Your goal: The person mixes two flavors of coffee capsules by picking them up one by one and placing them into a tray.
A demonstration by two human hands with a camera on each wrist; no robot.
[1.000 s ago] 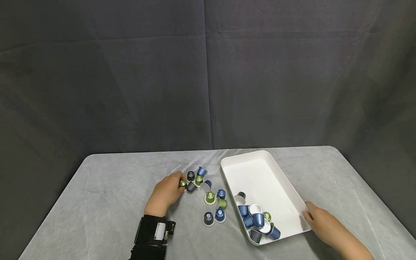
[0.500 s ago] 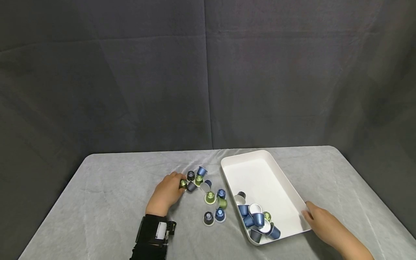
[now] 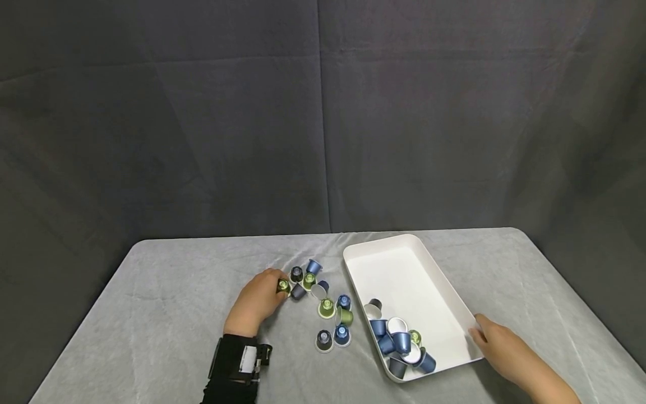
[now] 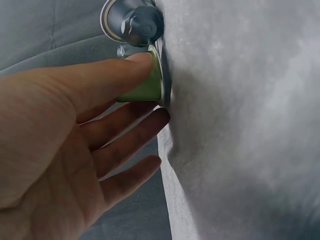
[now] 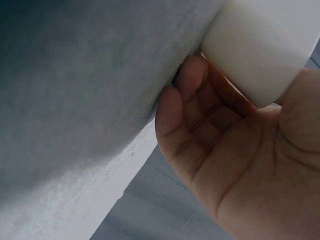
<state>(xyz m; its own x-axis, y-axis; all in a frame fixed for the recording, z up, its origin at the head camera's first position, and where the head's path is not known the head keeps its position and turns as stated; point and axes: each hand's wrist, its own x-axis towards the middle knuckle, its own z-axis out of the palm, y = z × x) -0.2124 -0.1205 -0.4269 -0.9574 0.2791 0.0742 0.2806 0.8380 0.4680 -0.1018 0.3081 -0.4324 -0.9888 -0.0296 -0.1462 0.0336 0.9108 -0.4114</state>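
Observation:
My left hand (image 3: 279,285) lies on the grey cloth at the left edge of a cluster of loose capsules (image 3: 326,307). It pinches a green capsule (image 3: 284,285) that stands on the cloth. In the left wrist view the hand (image 4: 155,89) has one digit along the green capsule (image 4: 144,89) and another fingertip just beneath it; a dark capsule (image 4: 137,24) lies beyond. My right hand (image 3: 478,328) grips the near right corner of the white tray (image 3: 383,241), fingers curled against its wall (image 5: 260,45). Several blue, white and green capsules (image 3: 401,339) lie in the tray's near end.
The table (image 3: 176,292) is covered with grey cloth and has a dark curtain behind it. The tray's far half holds nothing. A black wrist strap (image 3: 237,359) sits on my left forearm.
Almost nothing has moved. My left hand shifted slightly on the green capsule, and the right hand stays on the tray corner.

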